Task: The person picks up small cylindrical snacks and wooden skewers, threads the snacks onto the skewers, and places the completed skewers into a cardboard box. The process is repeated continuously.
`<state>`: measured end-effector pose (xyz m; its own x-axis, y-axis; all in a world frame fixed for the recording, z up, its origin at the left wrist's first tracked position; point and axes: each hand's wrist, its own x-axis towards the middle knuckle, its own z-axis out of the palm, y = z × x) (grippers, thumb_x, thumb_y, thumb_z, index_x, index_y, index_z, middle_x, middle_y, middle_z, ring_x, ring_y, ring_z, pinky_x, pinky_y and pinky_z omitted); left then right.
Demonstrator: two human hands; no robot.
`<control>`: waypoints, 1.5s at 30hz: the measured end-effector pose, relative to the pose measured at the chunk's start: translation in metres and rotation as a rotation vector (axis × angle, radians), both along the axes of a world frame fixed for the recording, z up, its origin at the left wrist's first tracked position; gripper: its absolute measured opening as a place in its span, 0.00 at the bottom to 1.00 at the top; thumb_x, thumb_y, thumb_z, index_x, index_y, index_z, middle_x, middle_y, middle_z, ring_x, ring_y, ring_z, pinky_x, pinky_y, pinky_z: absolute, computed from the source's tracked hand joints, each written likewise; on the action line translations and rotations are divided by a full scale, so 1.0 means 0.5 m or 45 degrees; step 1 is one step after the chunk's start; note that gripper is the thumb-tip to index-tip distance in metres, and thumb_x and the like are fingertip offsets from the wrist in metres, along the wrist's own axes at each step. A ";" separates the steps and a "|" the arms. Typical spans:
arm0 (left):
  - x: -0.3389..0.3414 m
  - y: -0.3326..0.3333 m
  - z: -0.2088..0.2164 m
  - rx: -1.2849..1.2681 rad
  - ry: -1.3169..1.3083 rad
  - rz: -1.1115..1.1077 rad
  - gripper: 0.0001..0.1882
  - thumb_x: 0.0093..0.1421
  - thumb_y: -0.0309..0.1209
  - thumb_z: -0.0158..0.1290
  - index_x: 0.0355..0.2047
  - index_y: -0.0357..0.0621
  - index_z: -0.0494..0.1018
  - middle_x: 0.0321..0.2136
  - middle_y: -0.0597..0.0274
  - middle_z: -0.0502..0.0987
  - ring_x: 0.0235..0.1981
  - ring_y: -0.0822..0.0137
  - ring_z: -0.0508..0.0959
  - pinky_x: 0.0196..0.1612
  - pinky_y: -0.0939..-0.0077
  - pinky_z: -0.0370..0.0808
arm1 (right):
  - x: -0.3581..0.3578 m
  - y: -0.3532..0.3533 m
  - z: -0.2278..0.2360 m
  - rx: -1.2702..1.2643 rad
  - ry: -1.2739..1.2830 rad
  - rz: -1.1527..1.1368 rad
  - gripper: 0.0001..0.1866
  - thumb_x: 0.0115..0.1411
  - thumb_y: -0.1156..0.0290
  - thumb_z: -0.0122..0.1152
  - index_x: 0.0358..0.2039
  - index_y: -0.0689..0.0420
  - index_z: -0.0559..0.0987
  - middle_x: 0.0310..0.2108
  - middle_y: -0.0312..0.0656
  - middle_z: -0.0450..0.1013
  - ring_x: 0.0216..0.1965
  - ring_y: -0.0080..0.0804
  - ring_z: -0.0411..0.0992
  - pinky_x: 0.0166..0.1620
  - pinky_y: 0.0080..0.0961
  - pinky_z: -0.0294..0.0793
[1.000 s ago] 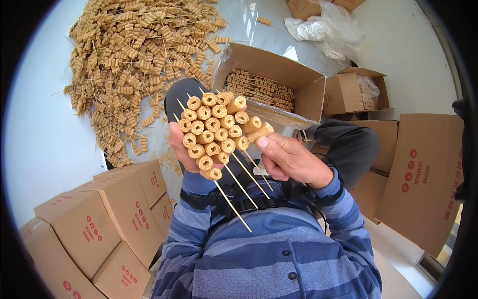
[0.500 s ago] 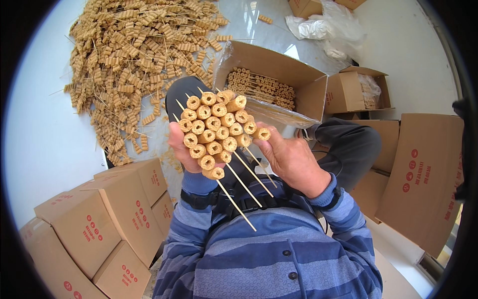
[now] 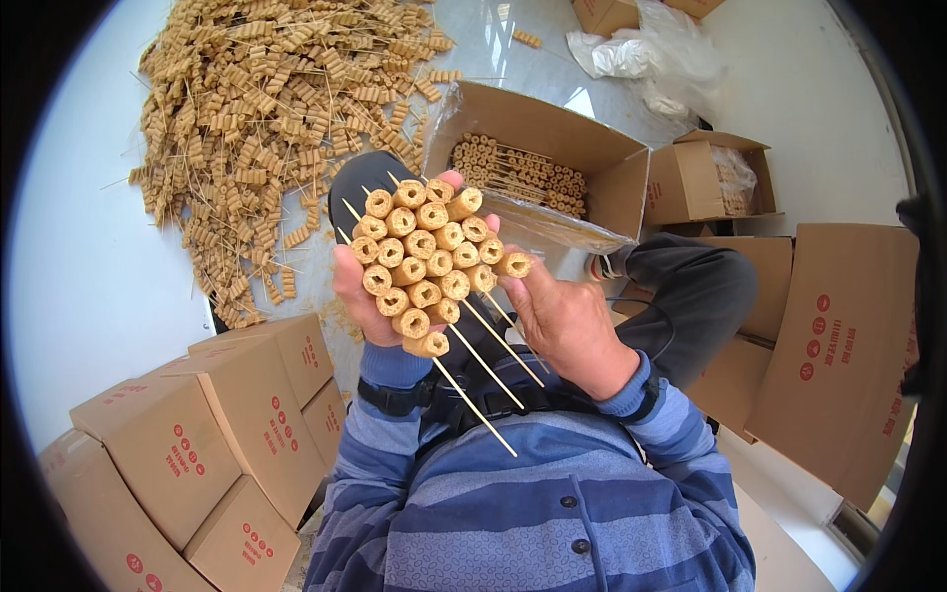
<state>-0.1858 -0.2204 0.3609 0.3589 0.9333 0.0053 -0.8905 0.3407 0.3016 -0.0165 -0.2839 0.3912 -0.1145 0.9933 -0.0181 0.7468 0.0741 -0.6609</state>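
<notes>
A stacked bundle of skewers (image 3: 419, 244), threaded with tan, hollow, tube-shaped food pieces, is held up before my chest. My left hand (image 3: 357, 294) is closed round its left side and underside, with fingertips showing at its far edge. Against the right side my right hand (image 3: 577, 326) presses, thumb and fingers closed on the outermost food piece (image 3: 514, 263). Pale sticks poke out toward my body, and sharp tips stick out at the far left. The fingers beneath the bundle are hidden.
Loose skewers lie in a big heap (image 3: 266, 128) at the far left. Past my knees stands an open, plastic-lined carton (image 3: 552, 123) with stacked skewers inside. Closed cartons (image 3: 163, 454) are piled at the near left; an open carton (image 3: 838, 365) stands right. Plastic film (image 3: 651, 59) lies far right.
The bundle has tilted slightly, its upper part moving a little left. More of the left fingertips shows at its far edge. The right hand has shifted slightly nearer my body.
</notes>
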 end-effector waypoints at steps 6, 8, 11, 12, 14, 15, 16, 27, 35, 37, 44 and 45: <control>-0.009 0.002 -0.016 0.038 0.112 -0.005 0.58 0.56 0.72 0.48 0.68 0.31 0.51 0.64 0.38 0.61 0.57 0.39 0.72 0.56 0.43 0.75 | -0.007 -0.002 -0.001 0.047 0.016 0.020 0.12 0.70 0.61 0.52 0.46 0.56 0.72 0.14 0.48 0.72 0.17 0.49 0.74 0.21 0.43 0.72; -0.006 0.001 -0.025 -0.040 0.243 0.083 0.58 0.56 0.71 0.49 0.68 0.31 0.51 0.64 0.38 0.61 0.55 0.39 0.73 0.54 0.44 0.77 | -0.006 -0.002 -0.006 0.046 0.031 0.040 0.12 0.70 0.61 0.52 0.45 0.56 0.71 0.14 0.47 0.72 0.17 0.46 0.74 0.20 0.42 0.72; -0.001 0.001 -0.031 -0.044 0.206 0.080 0.58 0.56 0.71 0.49 0.68 0.31 0.51 0.64 0.38 0.60 0.56 0.40 0.73 0.56 0.44 0.76 | -0.003 -0.004 -0.011 0.060 -0.053 0.056 0.12 0.70 0.61 0.52 0.45 0.57 0.71 0.14 0.47 0.72 0.16 0.46 0.74 0.20 0.42 0.71; 0.000 0.001 -0.030 -0.017 0.235 0.074 0.58 0.56 0.71 0.49 0.68 0.31 0.51 0.64 0.38 0.60 0.56 0.40 0.72 0.56 0.43 0.75 | -0.001 -0.004 -0.012 0.069 -0.082 0.062 0.12 0.70 0.61 0.51 0.44 0.57 0.71 0.14 0.47 0.72 0.16 0.47 0.74 0.20 0.42 0.71; 0.005 0.005 -0.026 0.008 -0.057 -0.029 0.58 0.56 0.71 0.49 0.68 0.32 0.51 0.65 0.38 0.59 0.59 0.39 0.69 0.59 0.42 0.72 | 0.001 -0.003 -0.012 0.089 -0.124 0.073 0.12 0.70 0.62 0.51 0.44 0.58 0.70 0.14 0.48 0.71 0.16 0.47 0.74 0.20 0.43 0.71; 0.007 0.005 -0.023 0.028 -0.196 -0.081 0.57 0.56 0.71 0.49 0.68 0.33 0.51 0.65 0.38 0.59 0.61 0.39 0.68 0.61 0.41 0.70 | 0.002 -0.001 -0.012 0.099 -0.138 0.077 0.12 0.70 0.62 0.51 0.43 0.58 0.70 0.14 0.48 0.71 0.16 0.47 0.73 0.20 0.43 0.71; 0.010 0.004 -0.020 0.019 -0.112 -0.066 0.57 0.56 0.70 0.49 0.68 0.32 0.51 0.65 0.38 0.60 0.62 0.40 0.67 0.62 0.43 0.68 | 0.003 0.001 -0.012 0.109 -0.151 0.080 0.11 0.70 0.62 0.51 0.43 0.58 0.71 0.14 0.48 0.71 0.16 0.48 0.73 0.20 0.43 0.71; 0.000 -0.003 -0.028 0.056 0.227 -0.017 0.55 0.58 0.70 0.47 0.68 0.32 0.52 0.60 0.38 0.65 0.57 0.47 0.72 0.58 0.51 0.74 | 0.021 0.026 0.014 -0.313 0.185 0.186 0.18 0.72 0.56 0.46 0.46 0.61 0.70 0.26 0.59 0.75 0.29 0.59 0.75 0.33 0.54 0.73; 0.043 -0.005 -0.011 -0.015 0.440 0.198 0.47 0.63 0.59 0.48 0.71 0.40 0.48 0.60 0.51 0.66 0.59 0.57 0.71 0.62 0.59 0.69 | 0.006 0.024 0.082 0.295 0.035 0.230 0.59 0.44 0.46 0.77 0.68 0.63 0.56 0.66 0.59 0.57 0.66 0.59 0.59 0.66 0.47 0.59; 0.049 -0.013 -0.006 -0.031 0.461 0.183 0.46 0.63 0.59 0.48 0.71 0.43 0.47 0.63 0.53 0.64 0.63 0.59 0.67 0.66 0.62 0.64 | -0.030 0.024 0.071 0.379 -0.050 0.173 0.50 0.53 0.53 0.72 0.68 0.63 0.57 0.66 0.58 0.57 0.66 0.58 0.58 0.65 0.47 0.59; 0.035 -0.025 -0.005 0.221 0.475 0.046 0.41 0.67 0.54 0.42 0.71 0.42 0.47 0.67 0.52 0.60 0.66 0.58 0.63 0.69 0.62 0.58 | -0.052 0.037 0.037 0.424 -0.002 0.132 0.33 0.62 0.61 0.60 0.66 0.53 0.65 0.64 0.53 0.60 0.63 0.54 0.61 0.61 0.46 0.62; 0.033 -0.026 -0.007 0.166 0.447 -0.021 0.40 0.67 0.53 0.42 0.71 0.41 0.47 0.67 0.53 0.59 0.67 0.58 0.61 0.70 0.62 0.57 | -0.050 0.037 0.036 0.424 -0.010 0.128 0.32 0.62 0.62 0.60 0.66 0.54 0.65 0.64 0.53 0.60 0.63 0.55 0.61 0.61 0.46 0.62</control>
<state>-0.1693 -0.2333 0.3574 0.3749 0.9271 -0.0024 -0.7199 0.2928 0.6293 -0.0417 -0.2656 0.4093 -0.2132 0.9286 0.3038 0.7300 0.3580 -0.5822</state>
